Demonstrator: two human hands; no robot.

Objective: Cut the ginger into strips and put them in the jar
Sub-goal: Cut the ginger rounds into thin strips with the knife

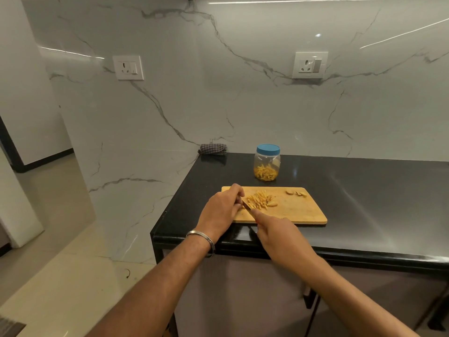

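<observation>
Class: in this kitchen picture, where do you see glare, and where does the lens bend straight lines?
Head view: bright streaks of glare cross the glossy marble wall near the top and the black counter; wide-angle bending bows the wall's left edge and the counter's front edge; the ginger strips and jar look sharp enough.

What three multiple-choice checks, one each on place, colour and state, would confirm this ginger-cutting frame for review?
1. Where does the jar stand?
A. On the cutting board
B. On the black counter behind the cutting board
C. On the floor

2. What colour is the jar's lid?
A. Red
B. White
C. Blue

3. What is the right hand doing?
A. Holding the knife
B. Lifting the jar
C. Resting flat on the wall

Answers: 1 B, the jar sits on the counter beyond the cutting board. 2 C, the lid is blue. 3 A, the knife blade extends from this hand toward the ginger strips.
</observation>
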